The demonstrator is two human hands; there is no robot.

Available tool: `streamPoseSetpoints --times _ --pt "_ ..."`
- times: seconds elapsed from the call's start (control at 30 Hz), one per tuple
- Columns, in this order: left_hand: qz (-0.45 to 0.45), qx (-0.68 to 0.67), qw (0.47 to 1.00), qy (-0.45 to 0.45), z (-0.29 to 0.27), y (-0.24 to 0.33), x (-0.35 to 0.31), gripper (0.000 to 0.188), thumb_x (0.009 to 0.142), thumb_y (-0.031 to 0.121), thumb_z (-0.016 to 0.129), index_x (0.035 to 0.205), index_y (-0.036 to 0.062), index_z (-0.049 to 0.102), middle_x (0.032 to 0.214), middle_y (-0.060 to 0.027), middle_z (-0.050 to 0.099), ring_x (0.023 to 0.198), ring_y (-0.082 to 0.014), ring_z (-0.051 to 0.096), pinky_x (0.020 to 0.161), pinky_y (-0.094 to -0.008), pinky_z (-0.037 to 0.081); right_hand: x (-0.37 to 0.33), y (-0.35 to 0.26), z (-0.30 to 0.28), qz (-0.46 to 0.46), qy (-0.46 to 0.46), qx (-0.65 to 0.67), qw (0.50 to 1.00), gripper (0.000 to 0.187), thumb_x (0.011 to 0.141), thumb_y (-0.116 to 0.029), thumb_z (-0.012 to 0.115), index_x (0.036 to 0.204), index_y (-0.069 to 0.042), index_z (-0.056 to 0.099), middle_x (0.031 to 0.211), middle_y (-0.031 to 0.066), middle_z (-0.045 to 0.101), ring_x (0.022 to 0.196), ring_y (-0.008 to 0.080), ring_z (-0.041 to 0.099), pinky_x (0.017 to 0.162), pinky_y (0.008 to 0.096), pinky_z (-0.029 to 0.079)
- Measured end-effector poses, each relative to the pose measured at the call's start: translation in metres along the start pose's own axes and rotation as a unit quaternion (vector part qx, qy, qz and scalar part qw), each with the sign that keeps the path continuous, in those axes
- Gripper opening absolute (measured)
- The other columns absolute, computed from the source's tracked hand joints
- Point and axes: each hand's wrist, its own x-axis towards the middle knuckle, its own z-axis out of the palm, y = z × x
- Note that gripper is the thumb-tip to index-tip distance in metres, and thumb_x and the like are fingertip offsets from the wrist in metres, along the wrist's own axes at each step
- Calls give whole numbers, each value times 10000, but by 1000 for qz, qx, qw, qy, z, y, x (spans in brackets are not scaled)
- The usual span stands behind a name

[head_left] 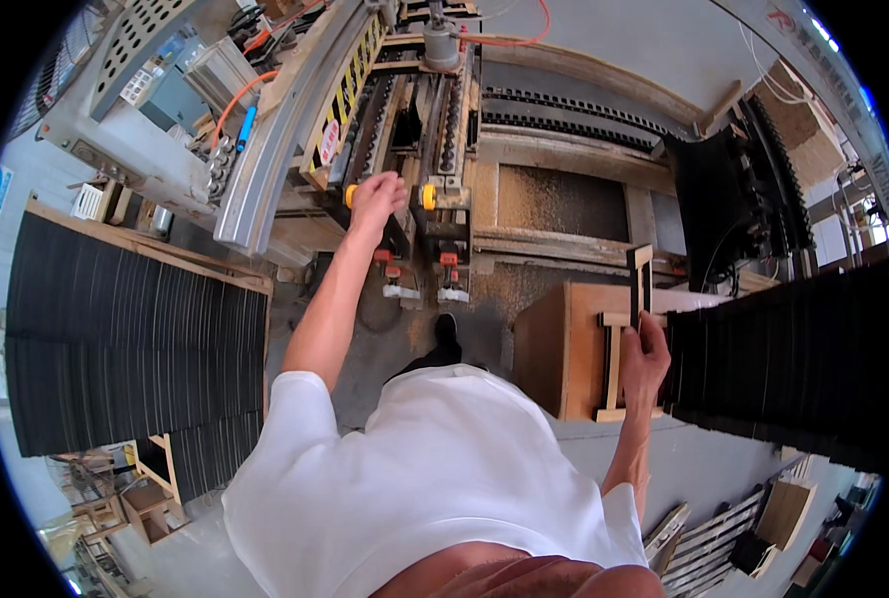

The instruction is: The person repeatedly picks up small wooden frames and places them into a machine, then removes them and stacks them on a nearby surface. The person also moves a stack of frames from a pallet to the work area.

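My left hand is over the front of a woodworking machine, its fingers curled together. It is beside one yellow knob, with a second yellow knob just to its right. Whether it touches the knob or has anything small in its fingers is hidden. At the right, my right hand is closed on the lower end of a small black-and-wood frame piece, which stands upright. Close beside it, a similar frame piece rests on a brown wooden box.
Tall stacks of black-edged boards rise at my left and right. Red-and-white clamps jut from the machine's front. Sawdust covers its bed. A black chain conveyor runs behind. Slatted wood lies at the lower right.
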Motion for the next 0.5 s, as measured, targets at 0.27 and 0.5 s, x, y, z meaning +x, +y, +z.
streamPoseSetpoints --times 0.27,0.5 --pt "-38 -69 997 5 37 25 225 532 938 399 551 1249 -29 497 1173 -151 597 1054 -273 601 863 -393 523 12 -37 47 21 3 -14 1000 321 857 -12 645 1175 21 621 1055 68 656 943 115 579 821 230 443" --pt "-104 -228 964 91 69 18 363 667 880 492 614 1250 -38 453 1166 -207 528 1066 -367 559 879 -509 517 22 -70 92 15 -3 -86 996 284 817 8 665 1095 -47 665 873 16 567 784 90 512 677 227 431"
